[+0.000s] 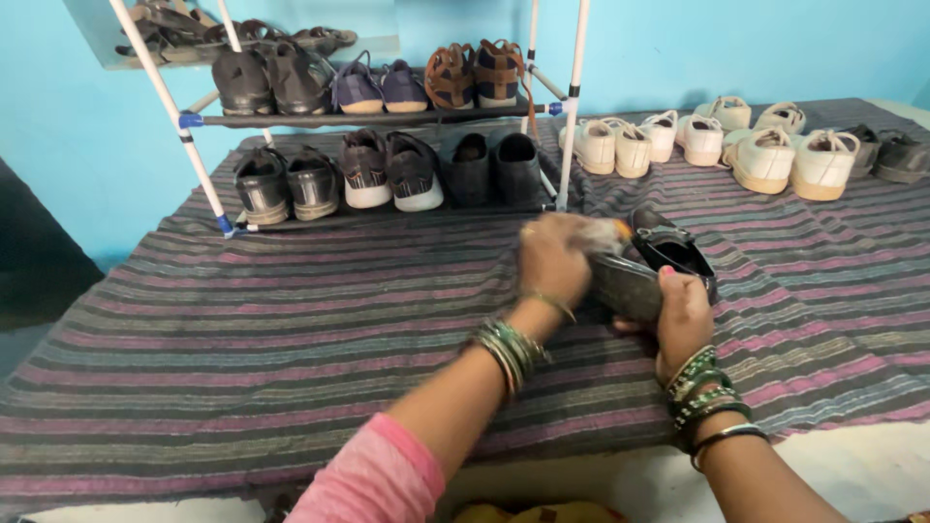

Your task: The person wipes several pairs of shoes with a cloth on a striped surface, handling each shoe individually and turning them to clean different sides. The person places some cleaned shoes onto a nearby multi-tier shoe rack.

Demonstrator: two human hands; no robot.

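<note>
Head view: we hold a dark slip-on shoe [647,266] tipped on its side above the striped cloth [291,320], toe end toward the left. Our right hand [683,315] grasps it from below, fingers wrapped round the heel and sole. Our left hand [554,257] is motion-blurred at the toe, clenched on what looks like a pale rag or brush [608,232]; we cannot tell which. Judging by that, the shoe is mid-wipe, toe part in hand; how much of it is already clean we cannot tell. Just behind the held shoe's upper edge there may be its mate, mostly hidden. The shoe rack [387,121] behind holds dark shoes, sneakers and sandals on its shelves. A row of white sneakers [707,145] sits on the cloth to the right of the rack, two grey shoes [886,153] at the far end.
</note>
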